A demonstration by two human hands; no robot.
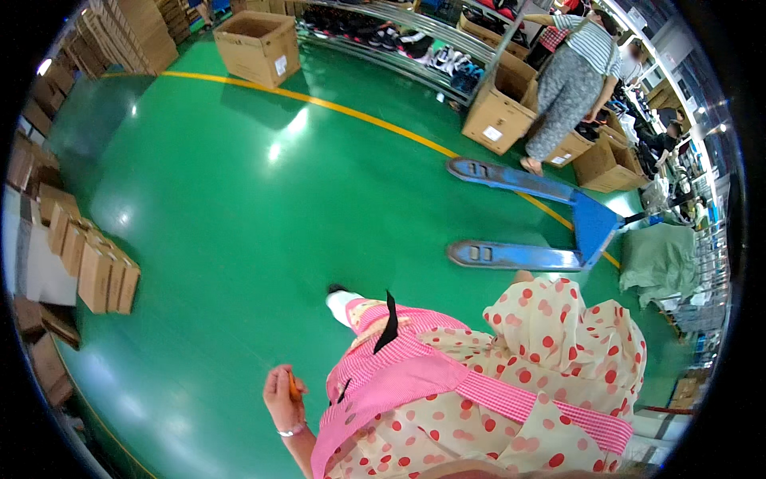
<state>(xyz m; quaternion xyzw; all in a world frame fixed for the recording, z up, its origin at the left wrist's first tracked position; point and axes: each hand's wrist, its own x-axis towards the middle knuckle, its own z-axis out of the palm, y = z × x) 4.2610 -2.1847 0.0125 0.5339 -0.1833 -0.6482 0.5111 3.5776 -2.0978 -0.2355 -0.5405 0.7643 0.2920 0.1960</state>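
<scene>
My left hand [283,395] hangs beside my body over the green floor, with a pale band at the wrist. Its fingers are curled closed around a small orange object [295,389]; the kind cannot be made out. A pink checked apron [391,375] covers my front over a cream garment with red dots [550,399]. The full dotted cloth fills the right side, and my right hand does not show. One shoe with a white sock [341,303] is out ahead of the apron.
A blue pallet jack [594,227] stands on the right, forks pointing left. An open carton [257,48] sits beyond the yellow line. Another open carton [501,104] is by a person in a striped top [586,48]. Shoes fill a metal rack [399,40]. Flat cartons [108,275] lean at left.
</scene>
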